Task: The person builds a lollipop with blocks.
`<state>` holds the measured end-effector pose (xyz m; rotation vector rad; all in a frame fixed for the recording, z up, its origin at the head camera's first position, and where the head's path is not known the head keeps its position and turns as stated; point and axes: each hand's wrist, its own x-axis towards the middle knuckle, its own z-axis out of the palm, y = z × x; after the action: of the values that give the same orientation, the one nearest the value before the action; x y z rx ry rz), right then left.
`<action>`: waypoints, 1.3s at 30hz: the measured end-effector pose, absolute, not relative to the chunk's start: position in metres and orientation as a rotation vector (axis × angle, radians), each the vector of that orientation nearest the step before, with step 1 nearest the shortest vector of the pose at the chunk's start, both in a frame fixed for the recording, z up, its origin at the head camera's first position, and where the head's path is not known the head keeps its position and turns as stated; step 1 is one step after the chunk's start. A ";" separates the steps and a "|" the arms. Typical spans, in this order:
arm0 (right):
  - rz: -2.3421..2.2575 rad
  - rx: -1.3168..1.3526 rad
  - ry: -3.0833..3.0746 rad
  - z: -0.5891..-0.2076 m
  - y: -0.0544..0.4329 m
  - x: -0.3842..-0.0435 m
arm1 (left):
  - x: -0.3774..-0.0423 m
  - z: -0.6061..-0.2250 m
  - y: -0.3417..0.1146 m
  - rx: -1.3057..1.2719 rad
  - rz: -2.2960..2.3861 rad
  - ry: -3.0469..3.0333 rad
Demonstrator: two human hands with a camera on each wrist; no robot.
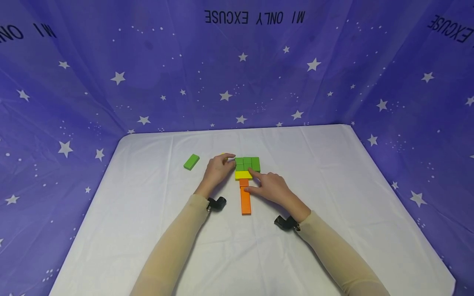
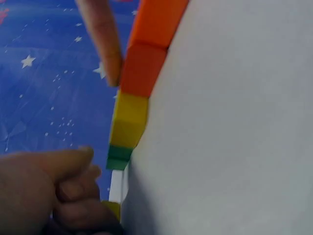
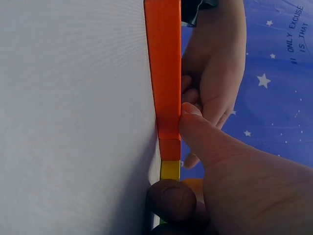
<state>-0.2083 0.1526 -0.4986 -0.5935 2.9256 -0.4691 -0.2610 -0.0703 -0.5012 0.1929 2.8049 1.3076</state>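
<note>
On the white cloth, several green blocks point(image 1: 247, 163) lie close together. A yellow block point(image 1: 243, 175) borders their near side, then a short orange block point(image 1: 244, 182) and a long orange block point(image 1: 246, 201) reach toward the person. My left hand point(image 1: 219, 167) is at the left edge of the green blocks, its fingers loosely bent. My right hand point(image 1: 272, 186) lies to the right of the row. Its index fingertip is at the seam of green and yellow, and its thumb point(image 3: 195, 122) rests along the long orange block's side.
A loose green block point(image 1: 191, 162) lies to the left. Another yellow block point(image 1: 224, 156) shows partly behind my left hand. Black wrist cameras point(image 1: 217, 204) sit close above the cloth. A purple star-printed curtain point(image 1: 229, 82) stands around the table point(image 1: 155, 164).
</note>
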 end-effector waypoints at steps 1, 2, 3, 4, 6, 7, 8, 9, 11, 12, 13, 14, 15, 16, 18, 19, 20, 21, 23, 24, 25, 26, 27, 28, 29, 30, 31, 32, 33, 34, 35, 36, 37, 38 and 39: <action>-0.470 -0.593 2.927 -0.499 0.153 -0.208 | -0.261 -0.501 -0.072 0.221 1.324 2.789; -0.472 -0.593 2.927 -0.498 0.153 -0.208 | -0.262 -0.500 -0.074 0.255 1.333 2.772; -0.473 -0.593 2.927 -0.498 0.153 -0.208 | -0.263 -0.499 -0.075 0.285 1.344 2.756; -0.472 -0.594 2.927 -0.498 0.153 -0.208 | -0.263 -0.498 -0.077 0.317 1.351 2.741; -0.472 -0.596 2.928 -0.499 0.153 -0.209 | -0.264 -0.495 -0.082 0.364 1.357 2.731; -0.470 -0.596 2.928 -0.499 0.153 -0.209 | -0.265 -0.493 -0.084 0.377 1.362 2.735; -0.473 -0.597 2.926 -0.499 0.153 -0.209 | -0.265 -0.491 -0.086 0.381 1.366 2.744; -0.474 -0.596 2.926 -0.499 0.153 -0.209 | -0.265 -0.489 -0.089 0.371 1.376 2.754; -0.475 -0.596 2.924 -0.500 0.153 -0.209 | -0.266 -0.486 -0.095 0.346 1.380 2.779; -0.479 -0.593 2.920 -0.500 0.153 -0.209 | -0.266 -0.484 -0.097 0.336 1.386 2.788; -0.482 -0.591 2.916 -0.500 0.153 -0.209 | -0.266 -0.483 -0.100 0.323 1.390 2.801; -0.486 -0.589 2.913 -0.500 0.153 -0.209 | -0.267 -0.482 -0.103 0.310 1.392 2.812; -0.488 -0.585 2.909 -0.500 0.153 -0.208 | -0.267 -0.482 -0.106 0.291 1.392 2.818; -0.490 -0.584 2.904 -0.500 0.153 -0.208 | -0.267 -0.482 -0.108 0.277 1.391 2.828; -0.497 -0.584 2.898 -0.500 0.152 -0.208 | -0.267 -0.482 -0.112 0.244 1.389 2.844; -0.496 -0.586 2.899 -0.500 0.152 -0.208 | -0.268 -0.483 -0.114 0.222 1.377 2.858; -0.493 -0.588 2.902 -0.500 0.152 -0.208 | -0.268 -0.483 -0.115 0.199 1.369 2.868; -0.490 -0.591 2.906 -0.500 0.153 -0.208 | -0.269 -0.483 -0.116 0.176 1.356 2.880; -0.490 -0.596 2.913 -0.501 0.153 -0.209 | -0.269 -0.484 -0.117 0.138 1.329 2.903; -0.489 -0.597 2.915 -0.501 0.153 -0.209 | -0.270 -0.484 -0.118 0.124 1.320 2.914; -0.487 -0.597 2.917 -0.501 0.153 -0.210 | -0.270 -0.485 -0.118 0.111 1.302 2.926; -0.485 -0.597 2.917 -0.501 0.154 -0.210 | -0.270 -0.485 -0.118 0.103 1.293 2.932; -0.487 -0.597 2.915 -0.501 0.154 -0.210 | -0.270 -0.485 -0.118 0.097 1.281 2.938; -0.486 -0.597 2.913 -0.500 0.154 -0.210 | -0.270 -0.486 -0.118 0.095 1.272 2.940; -0.485 -0.597 2.911 -0.500 0.153 -0.210 | -0.270 -0.486 -0.119 0.091 1.266 2.942; -0.484 -0.597 2.909 -0.500 0.153 -0.209 | -0.270 -0.487 -0.119 0.090 1.261 2.944; -0.481 -0.597 2.908 -0.500 0.153 -0.209 | -0.270 -0.487 -0.119 0.090 1.255 2.944; -0.480 -0.597 2.907 -0.500 0.153 -0.209 | -0.269 -0.487 -0.119 0.090 1.249 2.944; -0.479 -0.597 2.905 -0.500 0.153 -0.209 | -0.269 -0.488 -0.119 0.087 1.239 2.949; -0.478 -0.596 2.905 -0.500 0.153 -0.209 | -0.269 -0.488 -0.119 0.083 1.226 2.955; -0.479 -0.595 2.905 -0.500 0.153 -0.209 | -0.270 -0.489 -0.119 0.081 1.215 2.963; -0.481 -0.594 2.905 -0.500 0.153 -0.209 | -0.270 -0.489 -0.119 0.079 1.201 2.970; -0.481 -0.592 2.906 -0.500 0.153 -0.209 | -0.270 -0.489 -0.120 0.078 1.184 2.978; -0.483 -0.591 2.906 -0.500 0.153 -0.209 | -0.270 -0.490 -0.120 0.078 1.168 2.986; -0.484 -0.590 2.907 -0.500 0.153 -0.209 | -0.270 -0.490 -0.120 0.077 1.156 2.993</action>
<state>-0.2090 0.1530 -0.4997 -0.5899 2.9070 -0.4841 -0.2700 -0.1198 -0.4899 0.0774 2.9927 1.1563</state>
